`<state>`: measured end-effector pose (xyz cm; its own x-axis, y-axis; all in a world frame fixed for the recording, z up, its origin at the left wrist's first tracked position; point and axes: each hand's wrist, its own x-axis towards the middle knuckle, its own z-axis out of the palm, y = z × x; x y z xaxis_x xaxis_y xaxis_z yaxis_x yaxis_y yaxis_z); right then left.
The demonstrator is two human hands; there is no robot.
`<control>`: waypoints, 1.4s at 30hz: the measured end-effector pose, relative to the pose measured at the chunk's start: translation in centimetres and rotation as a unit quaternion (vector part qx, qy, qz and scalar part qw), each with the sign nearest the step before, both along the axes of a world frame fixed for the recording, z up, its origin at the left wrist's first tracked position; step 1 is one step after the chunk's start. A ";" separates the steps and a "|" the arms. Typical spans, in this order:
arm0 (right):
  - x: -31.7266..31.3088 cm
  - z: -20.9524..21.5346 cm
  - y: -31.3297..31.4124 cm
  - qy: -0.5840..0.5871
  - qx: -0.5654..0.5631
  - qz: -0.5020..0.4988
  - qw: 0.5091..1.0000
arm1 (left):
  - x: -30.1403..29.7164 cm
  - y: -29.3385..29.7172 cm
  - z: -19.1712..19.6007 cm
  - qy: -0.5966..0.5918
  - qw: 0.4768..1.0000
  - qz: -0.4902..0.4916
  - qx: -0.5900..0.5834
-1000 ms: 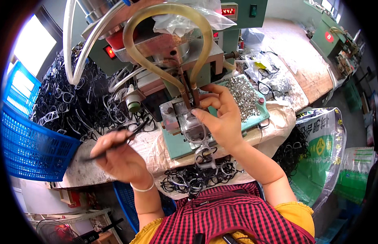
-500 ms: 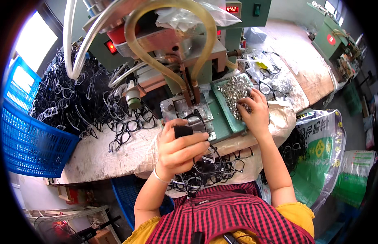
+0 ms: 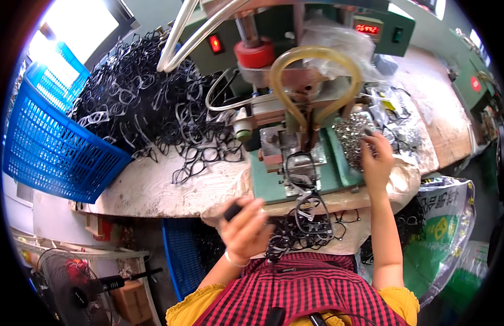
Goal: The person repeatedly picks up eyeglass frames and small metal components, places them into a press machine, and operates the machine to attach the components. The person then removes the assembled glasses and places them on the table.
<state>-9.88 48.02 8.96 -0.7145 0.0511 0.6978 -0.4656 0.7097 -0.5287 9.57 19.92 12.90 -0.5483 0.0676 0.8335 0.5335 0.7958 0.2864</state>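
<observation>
A black eyeglass frame [image 3: 318, 232] rests at the machine's metal fixture [image 3: 293, 188], one rim below the brown clamp tips and the other hanging over the front edge. My left hand [image 3: 243, 232], a black band round a finger, is off to the left of the frame, apart from it and smeared by motion. No frame shows in it. My right hand [image 3: 379, 158] is over the green tray [image 3: 338, 156] of small metal parts [image 3: 350, 133]. Its fingers are curled together at the pile's right side; what they pinch, if anything, is too small to make out.
A large heap of black eyeglass frames [image 3: 138, 98] covers the bench's left, beside a blue basket [image 3: 62, 146]. More frames [image 3: 284, 239] lie in front of me. A yellowish hose [image 3: 276, 70] loops above the machine. A printed sack [image 3: 439, 228] stands at right.
My left hand has left the eyeglass frame and drawn back toward me and left. The frame stays at the fixture. My right hand remains at the parts tray. The view has shifted.
</observation>
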 end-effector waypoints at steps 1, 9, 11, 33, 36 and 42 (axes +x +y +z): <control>0.9 -0.1 0.5 -0.078 -0.175 0.021 0.981 | 0.5 -1.3 0.0 0.029 0.996 0.076 0.027; -1.1 -0.6 -3.3 -0.137 -0.429 0.103 0.887 | -6.8 -11.4 3.5 -0.048 0.934 0.350 -0.050; -1.4 0.7 -4.8 -0.122 -0.420 0.135 0.889 | -9.5 -13.7 -0.4 -0.126 0.904 0.399 -0.085; 4.0 6.3 -9.9 -0.108 -0.316 0.237 0.912 | -8.2 -9.1 -6.2 -0.192 0.772 -0.049 0.604; 3.9 5.9 -10.1 -0.132 -0.373 0.265 0.879 | -7.8 -8.0 -3.8 -0.128 0.792 -0.093 0.590; 5.2 8.5 -10.4 -0.158 -0.347 0.310 0.871 | -5.5 -3.8 5.8 0.124 0.874 -0.261 0.391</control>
